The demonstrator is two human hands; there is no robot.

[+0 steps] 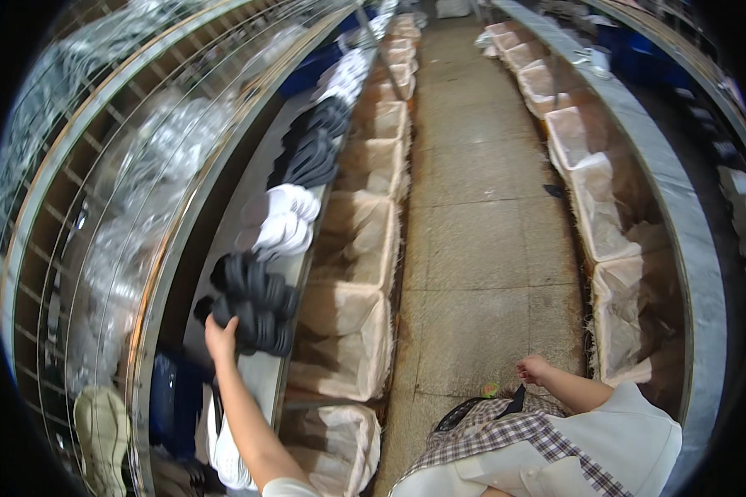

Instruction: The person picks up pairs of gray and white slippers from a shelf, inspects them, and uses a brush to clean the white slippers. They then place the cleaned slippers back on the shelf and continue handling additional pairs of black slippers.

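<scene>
My left hand (220,338) is stretched out to the nearest stack of black shoe soles (253,327) on the long worktop (261,377), fingers curled against the end of the stack and touching it; I cannot tell whether they have closed round a piece or only rest on it. I judge this to be the reaching or picking step, and the next move would call for a firm pinch on one thin, flexible piece so that the rest of the fanned row stays put. The soles look matte and rubbery, flat and oval, overlapping like tiles. Just beyond them lies a second black stack (253,282), then a white stack (280,222) of the same shape, then more dark ones further along. My right hand (533,368) is low by my waist, loosely closed near a dark strap (518,399) over my checked apron (506,435); whether it grips the strap I cannot tell. Along the worktop's edge hang open sacks (344,335) of coarse pale cloth, soft and slumped. On my left, wire shelves (91,199) hold crinkled clear plastic bags (162,145).
</scene>
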